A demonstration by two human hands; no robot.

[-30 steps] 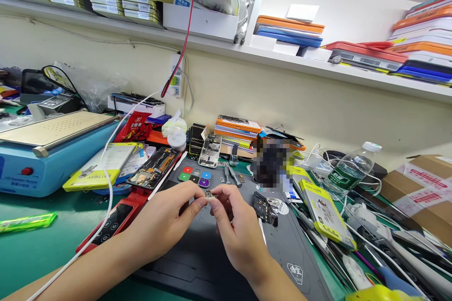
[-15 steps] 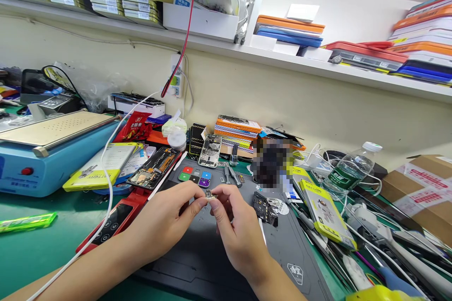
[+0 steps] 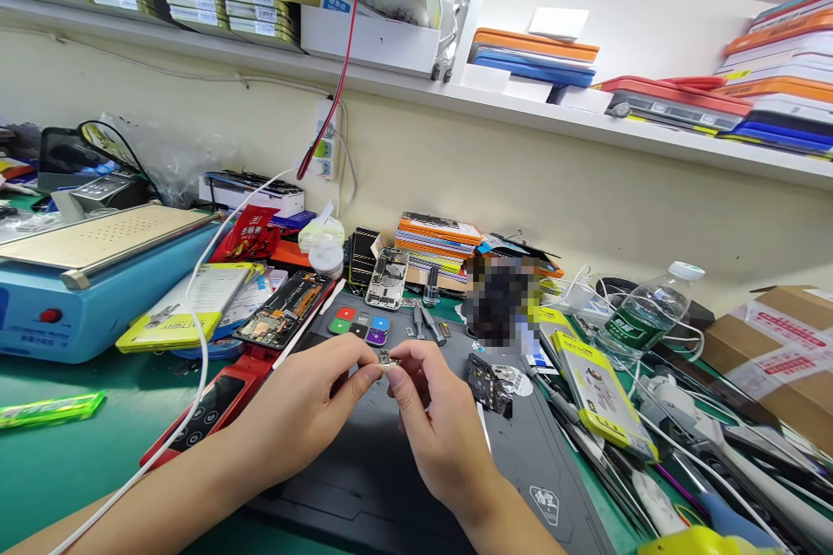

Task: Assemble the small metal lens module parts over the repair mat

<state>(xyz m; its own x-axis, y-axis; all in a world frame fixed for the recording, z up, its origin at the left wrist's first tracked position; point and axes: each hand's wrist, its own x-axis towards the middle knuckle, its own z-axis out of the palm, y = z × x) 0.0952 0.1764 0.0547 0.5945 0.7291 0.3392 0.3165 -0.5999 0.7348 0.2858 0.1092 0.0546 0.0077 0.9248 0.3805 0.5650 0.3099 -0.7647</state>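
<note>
Between my two hands is a small metallic phone part (image 3: 388, 360), too small to make out fully. My left hand (image 3: 325, 395) pinches its left end between thumb and forefinger. On its other end, my right hand (image 3: 437, 416) grips with thumb and forefinger, the remaining fingers curled behind. Both hands are above a dark grey work mat (image 3: 364, 486). Beyond them, the mat bears a block of coloured squares (image 3: 360, 326) and grey screwdrivers (image 3: 426, 321). A dark phone piece (image 3: 488, 384) lies right of my right hand.
An opened phone (image 3: 389, 277) and another opened phone (image 3: 285, 310) lie behind my hands. At left stand a blue heating machine (image 3: 97, 295) and a red device (image 3: 212, 408). On the right are a water bottle (image 3: 644, 316), yellow battery packs (image 3: 602, 390), tools and cables. A white cable crosses my left forearm.
</note>
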